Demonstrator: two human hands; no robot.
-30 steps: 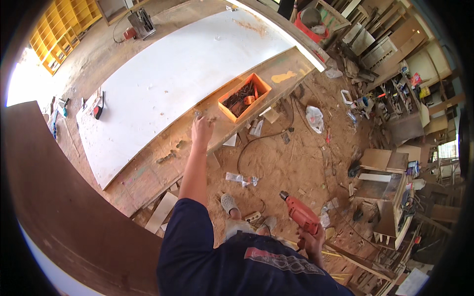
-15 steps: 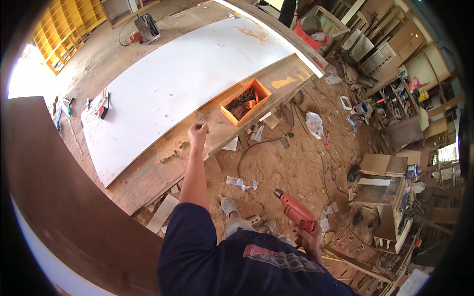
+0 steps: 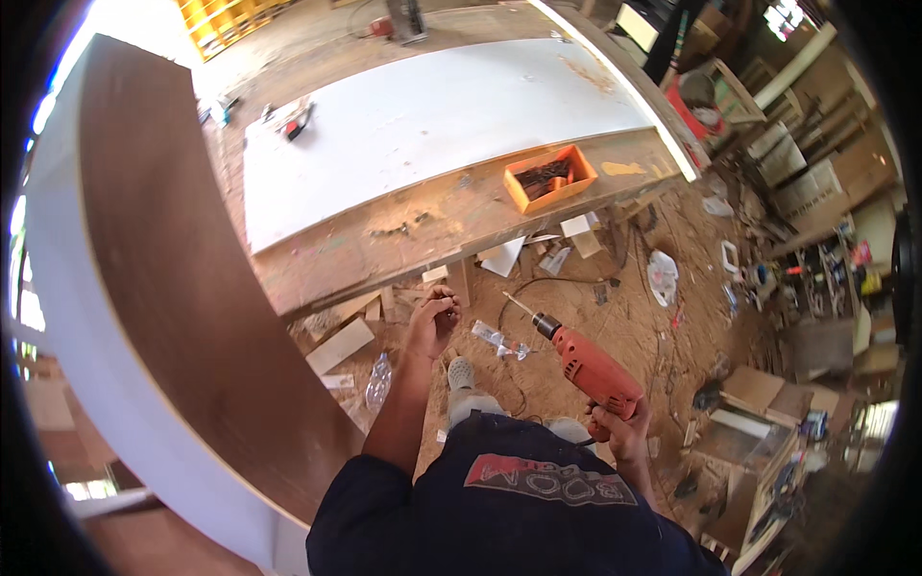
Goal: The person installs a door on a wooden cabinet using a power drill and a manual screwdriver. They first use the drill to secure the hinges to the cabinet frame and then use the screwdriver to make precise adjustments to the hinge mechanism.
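My right hand (image 3: 619, 425) grips the handle of a red power drill (image 3: 597, 372). A long bit (image 3: 519, 304) sticks out of its black chuck and points up and left. My left hand (image 3: 437, 317) is raised in front of me with its fingers curled together; whatever it pinches is too small to name. Just beyond it lies the wooden bench edge (image 3: 451, 252). On the bench stands an orange box (image 3: 526, 199) filled with dark small pieces. A few small metal pieces (image 3: 403, 228) lie nearer to me on the wood.
A large white panel (image 3: 413, 125) covers most of the bench. To my left rises a curved brown panel (image 3: 163, 250) with a pale edge. Wood scraps (image 3: 341, 346), a plastic bottle (image 3: 379, 381), a white bag (image 3: 663, 276) and cables litter the sandy floor. Shelving stands at right.
My left hand has drawn back from the bench toward me. The drill has come up slightly in my right hand. My view has turned, bringing more of the curved panel in at left.
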